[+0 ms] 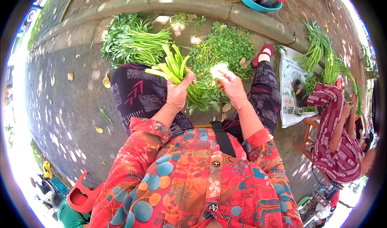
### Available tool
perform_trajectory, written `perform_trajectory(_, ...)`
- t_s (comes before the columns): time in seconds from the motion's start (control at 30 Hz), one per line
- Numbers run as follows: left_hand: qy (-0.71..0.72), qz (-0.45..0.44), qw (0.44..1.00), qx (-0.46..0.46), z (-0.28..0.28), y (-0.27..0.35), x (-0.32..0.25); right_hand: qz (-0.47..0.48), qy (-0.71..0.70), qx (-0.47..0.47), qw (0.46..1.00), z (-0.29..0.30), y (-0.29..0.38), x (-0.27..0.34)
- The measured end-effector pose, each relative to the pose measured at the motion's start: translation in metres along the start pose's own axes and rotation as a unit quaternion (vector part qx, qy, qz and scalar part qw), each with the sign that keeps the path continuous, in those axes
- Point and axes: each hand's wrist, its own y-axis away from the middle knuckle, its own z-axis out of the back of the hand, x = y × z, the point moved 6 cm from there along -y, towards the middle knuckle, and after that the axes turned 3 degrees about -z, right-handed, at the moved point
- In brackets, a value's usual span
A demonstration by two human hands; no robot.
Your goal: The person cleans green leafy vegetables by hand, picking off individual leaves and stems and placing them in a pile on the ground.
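Observation:
My left hand [177, 92] grips a bunch of leafy green vegetable stalks [173, 65] above my left thigh. The thick pale-green stem ends point away from me, and the leaves hang down on the near side between my knees. To the right of the bunch is my right hand [233, 87], with its fingers bent. Glaring sunlight washes out its fingertips, so I cannot tell whether something is held there. Beyond the bunch, a pile of long-stemmed greens [137, 42] lies on the pavement. A loose heap of small leaves and trimmings [223, 45] spreads beyond my right hand.
A stone kerb [193, 5] crosses the far side, with a blue basin [260, 6] holding bags beyond it. On the right, another person [335, 137] sits by a white sack [291, 86] and more long greens [323, 51]. A red plastic stool [83, 194] stands behind left.

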Motion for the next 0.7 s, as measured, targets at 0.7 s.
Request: perform_trajectory(0.7,0.002,0.008,1.0,0.014,-0.004,0.001,-0.001,0.1,0.042,0.095,0.99,-0.037,0.027,0.013)
